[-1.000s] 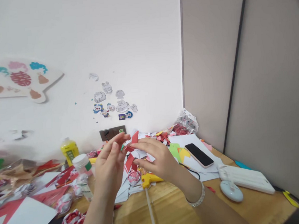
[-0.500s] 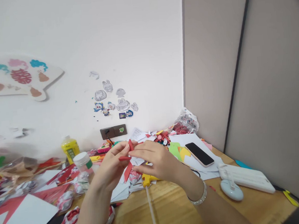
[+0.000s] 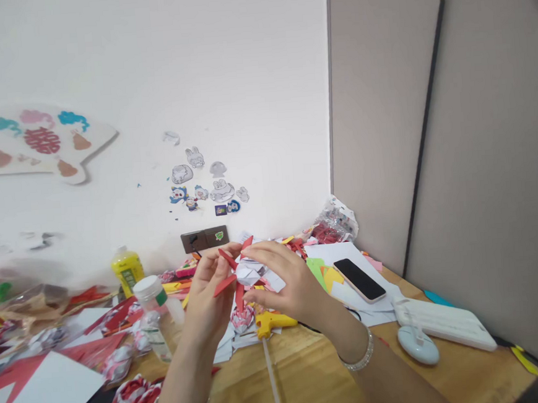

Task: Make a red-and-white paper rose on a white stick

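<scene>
Right hand (image 3: 294, 280): moved since half a second ago, its thumb and fingers now spread farther apart; whether their tips press on the paper cannot be told.
Left hand (image 3: 210, 299): thumb and fingers clamped on the paper's left side, near the middle of the frame.
Red paper piece (image 3: 240, 298): held between the two hands, centre of the frame, above the tabletop (image 3: 319, 371); its narrow arms point in several directions, more spread than before.
Stage of folding: creased arms appear already formed; they stand apart, apparently not drawn together. Whether further creases remain cannot be judged.
Yellow glue gun (image 3: 275, 321): lower centre, just below the hands, apparently unused at this moment.
Pink-and-white ball (image 3: 242, 319): just left of the gun.
</scene>
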Tool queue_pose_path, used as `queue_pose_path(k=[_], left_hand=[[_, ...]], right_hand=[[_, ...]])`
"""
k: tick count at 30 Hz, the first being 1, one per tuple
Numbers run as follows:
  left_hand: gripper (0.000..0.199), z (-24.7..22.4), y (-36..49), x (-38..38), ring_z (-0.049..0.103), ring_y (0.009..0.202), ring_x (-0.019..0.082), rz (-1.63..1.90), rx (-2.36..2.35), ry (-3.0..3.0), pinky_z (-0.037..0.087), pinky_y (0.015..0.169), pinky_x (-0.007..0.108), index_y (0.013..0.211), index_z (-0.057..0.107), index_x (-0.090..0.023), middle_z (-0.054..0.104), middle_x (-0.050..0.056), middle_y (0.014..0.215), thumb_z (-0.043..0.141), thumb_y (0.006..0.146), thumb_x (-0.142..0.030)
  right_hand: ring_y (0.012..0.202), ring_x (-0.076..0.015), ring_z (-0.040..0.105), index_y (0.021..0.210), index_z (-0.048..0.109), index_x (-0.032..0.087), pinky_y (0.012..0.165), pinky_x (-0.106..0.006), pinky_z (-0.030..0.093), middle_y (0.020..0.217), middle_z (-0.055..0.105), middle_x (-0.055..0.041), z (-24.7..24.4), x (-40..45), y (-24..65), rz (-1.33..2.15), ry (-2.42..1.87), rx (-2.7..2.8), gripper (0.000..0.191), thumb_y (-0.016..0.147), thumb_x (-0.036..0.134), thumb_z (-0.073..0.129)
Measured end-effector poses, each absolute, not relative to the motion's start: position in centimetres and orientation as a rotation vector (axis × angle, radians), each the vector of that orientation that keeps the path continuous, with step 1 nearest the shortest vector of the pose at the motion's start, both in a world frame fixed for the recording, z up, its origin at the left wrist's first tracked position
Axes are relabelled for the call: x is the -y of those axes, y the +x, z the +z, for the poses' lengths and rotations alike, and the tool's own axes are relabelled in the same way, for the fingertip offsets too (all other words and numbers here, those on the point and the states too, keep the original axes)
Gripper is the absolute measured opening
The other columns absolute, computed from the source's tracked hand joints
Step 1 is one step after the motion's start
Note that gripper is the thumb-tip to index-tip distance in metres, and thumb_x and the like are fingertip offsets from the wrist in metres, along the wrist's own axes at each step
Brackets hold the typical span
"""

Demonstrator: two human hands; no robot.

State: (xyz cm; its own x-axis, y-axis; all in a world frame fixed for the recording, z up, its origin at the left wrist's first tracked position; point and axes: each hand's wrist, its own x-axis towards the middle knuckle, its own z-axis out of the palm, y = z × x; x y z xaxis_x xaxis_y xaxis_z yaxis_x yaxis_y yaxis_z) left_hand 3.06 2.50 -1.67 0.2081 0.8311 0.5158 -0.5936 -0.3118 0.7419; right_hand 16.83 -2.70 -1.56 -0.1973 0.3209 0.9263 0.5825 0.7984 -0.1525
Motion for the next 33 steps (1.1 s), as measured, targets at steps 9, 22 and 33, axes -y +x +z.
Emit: queue_pose_path(k=[9,22,33], left_hand=[[0.014,-2.1,3.1,-2.2,0.056,0.106,0.017,1.363,-0.229,1.263,0.048,0.078,0.024,0.077,0.060,-0.024,0.064,0.001,0.108,0.065,0.077,-0.037],[0.040,-2.5,4.7,-2.7,0.062,0.069,0.009,1.325,-0.479,1.030,0.052,0.062,0.019,0.103,0.059,-0.023,0.068,-0.002,0.086,0.073,0.068,-0.035],[0.042,-2.9,4.7,-2.9,0.061,0.060,0.008,1.428,-0.600,0.978,0.054,0.058,0.022,0.095,0.053,-0.023,0.067,-0.003,0.075,0.077,0.063,-0.035]], right_hand=[[0.099,-0.0180,0.058,0.102,0.062,0.021,0.089,-0.035,0.048,0.102,0.064,-0.0072,-1.4,2.8,16.8,-0.259,-0.717,1.722,0.017,0.086,0.021,0.057],[0.099,-0.0178,0.057,0.116,0.055,0.022,0.086,-0.033,0.047,0.112,0.062,-0.0061,-1.6,1.8,17.9,-0.143,-0.875,1.748,0.038,0.079,0.017,0.066],[0.094,-0.0215,0.053,0.102,0.064,0.019,0.083,-0.036,0.044,0.101,0.064,-0.0057,-2.2,0.6,17.7,-0.350,-0.951,1.718,0.029,0.074,0.019,0.073]])
